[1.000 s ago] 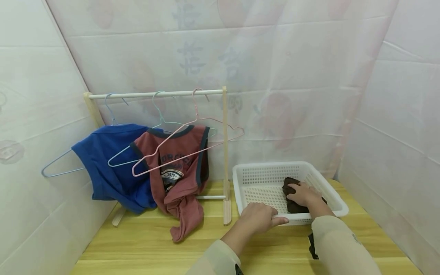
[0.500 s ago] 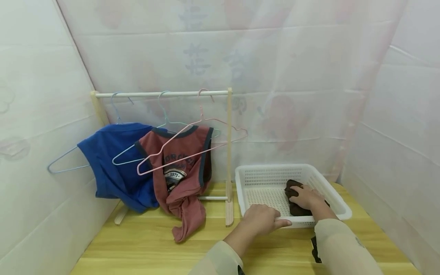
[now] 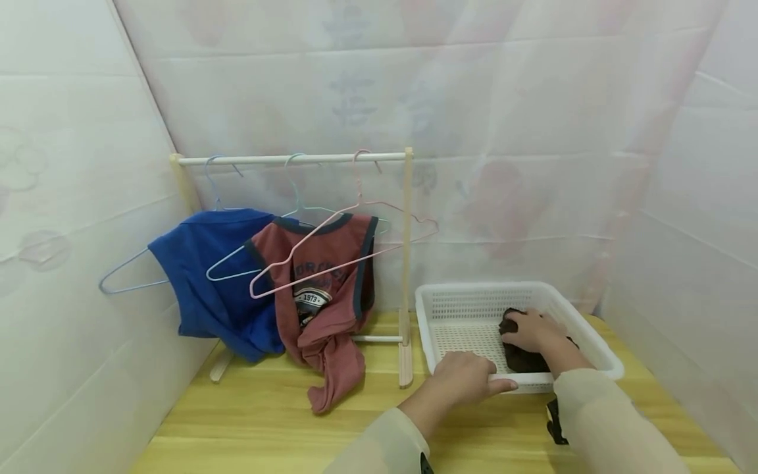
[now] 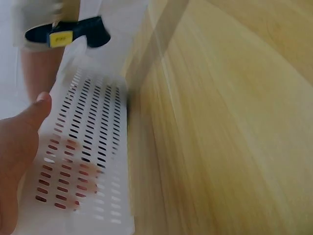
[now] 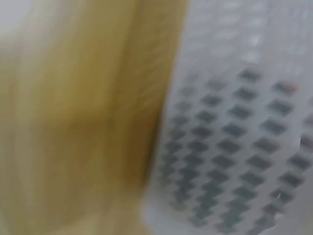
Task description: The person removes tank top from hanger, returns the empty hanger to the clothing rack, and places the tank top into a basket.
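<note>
In the head view a white perforated plastic basket (image 3: 462, 289) stands on the table at the right. My left hand (image 3: 464, 378) grips its front rim, thumb along the outside. The left wrist view shows the fingers behind the slotted wall, through the holes. Inside the basket, toward its right side, lies a bunched dark brown cloth (image 3: 524, 361). My right hand (image 3: 535, 332) reaches over the front rim and grips the cloth from above with curled fingers; the hand covers part of it. The right wrist view is blurred and shows only the basket's outer wall (image 5: 234, 147) and wood.
Left of the basket stands a garment rack (image 3: 406, 263). A blue garment (image 3: 222, 276) and a reddish sleeveless top (image 3: 331, 250) hang on it, with a bare pink hanger (image 3: 314, 276) in front. Pale sheets (image 3: 533, 131) enclose the wooden table (image 3: 266, 434).
The head view has shifted, so the scene sits farther right. My right hand's fingers have drawn in a little on the brown cloth; my left hand stays on the rim.
</note>
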{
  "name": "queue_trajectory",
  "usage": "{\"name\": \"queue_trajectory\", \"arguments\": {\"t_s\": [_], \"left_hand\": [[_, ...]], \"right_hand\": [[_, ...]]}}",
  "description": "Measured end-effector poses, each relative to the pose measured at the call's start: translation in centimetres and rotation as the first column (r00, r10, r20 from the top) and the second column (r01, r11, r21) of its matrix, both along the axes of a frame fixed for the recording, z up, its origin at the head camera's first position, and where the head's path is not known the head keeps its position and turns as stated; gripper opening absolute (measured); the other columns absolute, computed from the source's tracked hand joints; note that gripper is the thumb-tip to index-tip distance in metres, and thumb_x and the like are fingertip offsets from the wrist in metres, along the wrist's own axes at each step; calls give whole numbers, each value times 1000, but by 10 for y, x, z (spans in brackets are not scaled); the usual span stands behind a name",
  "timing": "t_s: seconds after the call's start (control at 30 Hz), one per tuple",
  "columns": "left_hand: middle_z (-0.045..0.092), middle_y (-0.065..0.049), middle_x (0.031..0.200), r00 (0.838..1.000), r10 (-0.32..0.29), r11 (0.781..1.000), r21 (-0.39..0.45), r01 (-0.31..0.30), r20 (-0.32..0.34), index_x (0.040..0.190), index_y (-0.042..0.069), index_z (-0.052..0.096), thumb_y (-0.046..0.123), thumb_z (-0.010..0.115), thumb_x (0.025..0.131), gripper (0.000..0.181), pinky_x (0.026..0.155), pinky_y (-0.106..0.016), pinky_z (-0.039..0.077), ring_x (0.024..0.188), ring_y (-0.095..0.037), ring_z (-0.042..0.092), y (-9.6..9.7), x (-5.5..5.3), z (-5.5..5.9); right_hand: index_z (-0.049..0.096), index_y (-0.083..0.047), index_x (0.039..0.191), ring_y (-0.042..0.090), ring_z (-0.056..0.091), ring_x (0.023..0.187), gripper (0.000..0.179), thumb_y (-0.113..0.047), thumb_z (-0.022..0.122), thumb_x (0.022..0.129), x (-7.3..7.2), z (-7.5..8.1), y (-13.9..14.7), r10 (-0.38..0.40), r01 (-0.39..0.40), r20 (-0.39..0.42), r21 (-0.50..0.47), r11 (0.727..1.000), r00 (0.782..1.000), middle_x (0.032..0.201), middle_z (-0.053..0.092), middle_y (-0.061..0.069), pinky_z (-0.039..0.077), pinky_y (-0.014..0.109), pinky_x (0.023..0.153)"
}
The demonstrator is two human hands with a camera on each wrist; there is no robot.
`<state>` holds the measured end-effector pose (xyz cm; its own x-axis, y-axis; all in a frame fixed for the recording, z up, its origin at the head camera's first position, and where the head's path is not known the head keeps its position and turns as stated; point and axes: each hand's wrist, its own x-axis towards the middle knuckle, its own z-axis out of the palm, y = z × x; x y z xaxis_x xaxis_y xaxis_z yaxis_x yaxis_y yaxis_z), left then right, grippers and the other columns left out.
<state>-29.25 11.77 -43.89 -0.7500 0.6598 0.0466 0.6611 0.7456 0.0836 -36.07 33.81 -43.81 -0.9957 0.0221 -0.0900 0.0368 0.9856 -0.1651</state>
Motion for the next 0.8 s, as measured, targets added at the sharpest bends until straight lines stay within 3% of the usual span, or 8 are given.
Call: {"name": "queue_trajectory", "arguments": {"t_s": [0.1,0.23,0.37,0.43,0.5,0.57,0.63,0.8], "left_hand": [[68,19,83,998,28,999,40,-30,50,88,38,71,77,40,88,50,68,-31,50,77,-3,63,0,0,3],[69,21,91,999,-19,987,157,11,48,101,39,72,72,46,91,43,65,-26,49,79,-1,63,-7,1,10],[69,22,103,989,-103,944,303,132,-110,110,37,71,49,52,97,26,64,-14,46,90,4,64,-32,4,21],[70,21,105,969,-126,917,348,196,-213,108,34,72,43,53,97,24,68,-11,46,93,5,64,-53,5,24],[71,20,103,948,-126,899,371,233,-291,104,31,73,42,53,98,23,69,-9,47,92,5,65,-77,4,26],[72,19,98,933,-102,891,385,240,-345,101,29,73,42,54,98,23,70,-9,47,88,4,66,-104,2,25],[72,18,95,926,-63,893,393,219,-372,98,29,74,42,56,97,22,67,-10,47,84,4,67,-130,-2,25],[72,17,89,941,87,908,415,60,-327,95,28,75,40,60,96,18,67,-21,52,80,0,67,-198,-9,28]], "right_hand": [[49,-10,143,59,31,131,59,-42,60,95,-12,23,-26,82,-83,-110,-4,997,991,147,35,33,30,75,96],[48,-10,144,48,42,130,51,-37,55,100,-26,61,-70,144,-206,-328,-165,964,934,146,42,25,39,66,96],[46,-14,145,37,56,116,52,-44,48,102,-35,97,-119,97,-338,-532,-378,862,841,137,52,18,48,56,88],[46,-16,146,33,59,108,54,-47,48,102,-38,111,-141,73,-400,-592,-443,802,803,132,56,16,50,52,84],[45,-15,146,32,60,104,56,-47,49,101,-40,122,-158,65,-447,-629,-473,759,775,129,57,16,51,50,82],[44,-14,147,32,60,103,58,-47,51,100,-43,129,-170,60,-467,-642,-487,738,764,127,58,15,51,50,82],[42,-13,148,32,60,105,60,-48,53,99,-47,134,-178,53,-470,-640,-503,726,767,127,58,15,51,50,84],[38,-11,150,34,58,112,64,-47,53,99,-57,134,-193,30,-447,-599,-563,695,800,127,58,16,50,52,89]]}}
